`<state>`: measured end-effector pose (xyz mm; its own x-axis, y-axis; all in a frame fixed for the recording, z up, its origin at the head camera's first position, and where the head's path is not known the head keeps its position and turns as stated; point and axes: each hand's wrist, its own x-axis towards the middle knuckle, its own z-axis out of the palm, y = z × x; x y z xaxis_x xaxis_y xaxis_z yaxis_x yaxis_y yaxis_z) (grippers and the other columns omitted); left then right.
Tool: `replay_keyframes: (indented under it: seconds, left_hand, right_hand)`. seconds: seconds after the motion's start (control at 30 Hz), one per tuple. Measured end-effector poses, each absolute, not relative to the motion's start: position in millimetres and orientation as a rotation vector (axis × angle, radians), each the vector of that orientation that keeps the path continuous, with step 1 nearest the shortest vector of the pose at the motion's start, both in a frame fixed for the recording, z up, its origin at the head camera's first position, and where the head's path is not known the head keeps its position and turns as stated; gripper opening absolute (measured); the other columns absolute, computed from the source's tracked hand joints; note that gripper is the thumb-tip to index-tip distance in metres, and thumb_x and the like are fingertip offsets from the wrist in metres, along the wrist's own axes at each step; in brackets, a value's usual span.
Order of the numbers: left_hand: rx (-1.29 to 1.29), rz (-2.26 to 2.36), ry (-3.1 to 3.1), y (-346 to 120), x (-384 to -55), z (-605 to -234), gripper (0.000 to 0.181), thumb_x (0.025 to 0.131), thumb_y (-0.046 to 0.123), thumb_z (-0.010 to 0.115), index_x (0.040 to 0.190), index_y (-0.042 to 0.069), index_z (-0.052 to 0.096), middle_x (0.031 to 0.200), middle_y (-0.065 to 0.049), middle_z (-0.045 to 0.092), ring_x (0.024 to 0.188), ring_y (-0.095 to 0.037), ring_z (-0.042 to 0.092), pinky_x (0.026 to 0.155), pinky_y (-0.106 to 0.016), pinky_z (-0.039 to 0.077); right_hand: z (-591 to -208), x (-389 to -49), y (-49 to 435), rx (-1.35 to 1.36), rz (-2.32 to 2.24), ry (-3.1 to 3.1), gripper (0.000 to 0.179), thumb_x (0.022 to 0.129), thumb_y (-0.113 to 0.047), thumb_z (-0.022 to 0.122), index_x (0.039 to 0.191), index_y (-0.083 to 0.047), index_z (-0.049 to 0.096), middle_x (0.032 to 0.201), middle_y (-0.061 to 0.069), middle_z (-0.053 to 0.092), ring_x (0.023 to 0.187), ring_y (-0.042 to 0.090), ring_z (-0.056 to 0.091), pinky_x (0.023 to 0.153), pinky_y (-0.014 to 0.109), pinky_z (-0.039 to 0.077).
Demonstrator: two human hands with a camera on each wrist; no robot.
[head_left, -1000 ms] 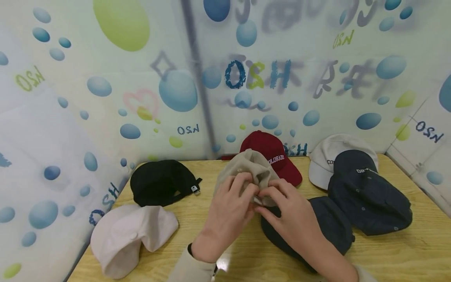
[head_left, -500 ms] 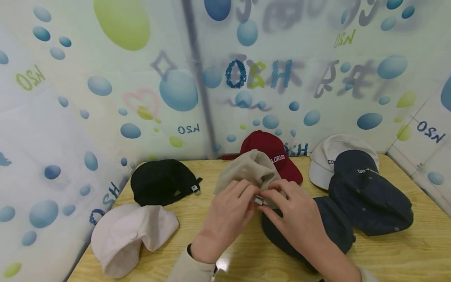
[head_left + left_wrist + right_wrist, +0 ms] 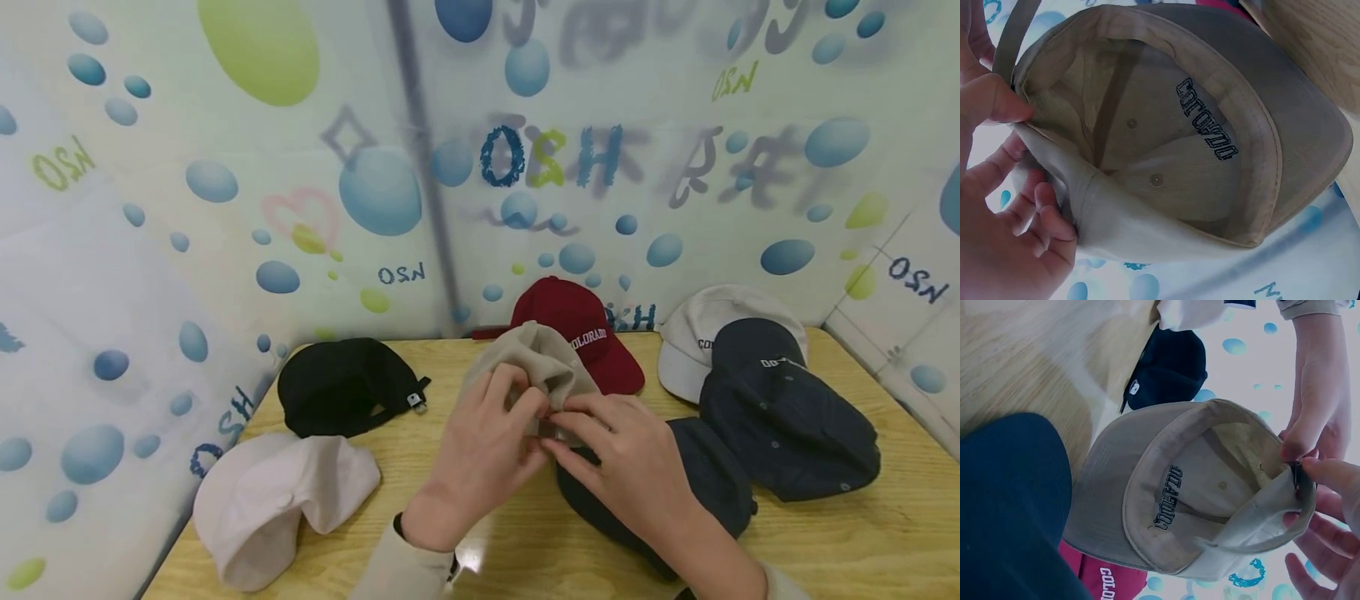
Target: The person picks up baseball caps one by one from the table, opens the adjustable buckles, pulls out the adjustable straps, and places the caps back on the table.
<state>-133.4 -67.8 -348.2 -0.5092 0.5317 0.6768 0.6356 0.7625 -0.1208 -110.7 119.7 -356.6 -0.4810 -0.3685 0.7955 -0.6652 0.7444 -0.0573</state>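
Observation:
A beige cap (image 3: pixel 528 346) is up off the table between both hands, its crown creased. In the left wrist view the inside of the cap (image 3: pixel 1147 200) shows, with dark stitched lettering. My left hand (image 3: pixel 480 454) pinches the rear edge between thumb and fingers. Opposite it, my right hand (image 3: pixel 633 462) pinches the same back part, thumb and forefinger close to the left fingertips. A loose strap (image 3: pixel 1016 37) sticks up beside the left hand. In the right wrist view a small dark buckle (image 3: pixel 1298 475) sits at the fingertips, partly hidden.
Behind the beige cap stands a red cap (image 3: pixel 558 308). On the left lie a black cap (image 3: pixel 337 387) and a pale pink cap (image 3: pixel 255 500). To the right are a light grey cap (image 3: pixel 678 358) and two navy caps, one nearer (image 3: pixel 708 475) and one farther (image 3: pixel 787 417), on the wooden table (image 3: pixel 885 542).
Both hands keep hold of the beige cap's back. The fingers have shifted: the left fingers lifted and bent more, and the silver buckle visible half a second ago is now mostly covered.

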Motion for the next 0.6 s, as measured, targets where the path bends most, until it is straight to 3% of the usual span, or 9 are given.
replay_keyframes:
  seconds: [0.1, 0.2, 0.23, 0.43, 0.6]
  left_hand:
    - [-0.887, -0.208, -2.215, -71, -135, -348, 0.020, 0.077, 0.017, 0.071, 0.089, 0.018, 0.055, 0.103, -0.003, 0.053, 0.085, -0.017, 0.049, 0.078, -0.026, 0.047]
    - [-0.898, -0.238, -2.211, -77, -137, -347, 0.021, 0.076, 0.013, 0.073, 0.084, 0.017, 0.054, 0.100, -0.001, 0.055, 0.084, -0.015, 0.052, 0.076, -0.023, 0.049]
    - [-0.899, -0.249, -2.216, -78, -137, -347, 0.023, 0.076, 0.013, 0.074, 0.086, 0.017, 0.055, 0.100, -0.001, 0.056, 0.085, -0.015, 0.053, 0.076, -0.023, 0.051]
    - [-0.931, -0.224, -2.242, -80, -137, -346, 0.033, 0.080, 0.023, 0.079, 0.106, 0.017, 0.060, 0.109, 0.001, 0.060, 0.095, -0.015, 0.058, 0.085, -0.024, 0.053]
    - [-0.951, -0.205, -2.205, -75, -135, -346, 0.024, 0.083, 0.016, 0.076, 0.103, 0.017, 0.061, 0.103, 0.004, 0.063, 0.088, -0.011, 0.059, 0.082, -0.020, 0.052]
  right_hand:
    - [-357, -114, 122, 0.779, 0.477, -2.071, 0.029, 0.086, -0.042, 0.076, 0.094, -0.014, 0.078, 0.096, 0.001, 0.074, 0.083, 0.018, 0.069, 0.071, 0.036, 0.059]
    - [-358, -117, 123, 0.767, 0.523, -2.041, 0.046, 0.098, -0.052, 0.053, 0.092, -0.013, 0.078, 0.094, 0.001, 0.074, 0.079, 0.016, 0.070, 0.067, 0.032, 0.058]
    - [-358, -118, 124, 0.764, 0.539, -2.035, 0.050, 0.099, -0.053, 0.048, 0.092, -0.013, 0.078, 0.094, 0.001, 0.073, 0.078, 0.015, 0.070, 0.066, 0.031, 0.058]
    - [-360, -117, 124, 0.763, 0.615, -2.057, 0.048, 0.097, -0.054, 0.050, 0.094, -0.014, 0.078, 0.097, -0.001, 0.074, 0.076, 0.011, 0.070, 0.062, 0.023, 0.055]
    - [-359, -116, 124, 0.736, 0.673, -2.094, 0.050, 0.096, -0.055, 0.050, 0.094, -0.013, 0.078, 0.097, -0.001, 0.073, 0.072, 0.008, 0.067, 0.058, 0.015, 0.048]
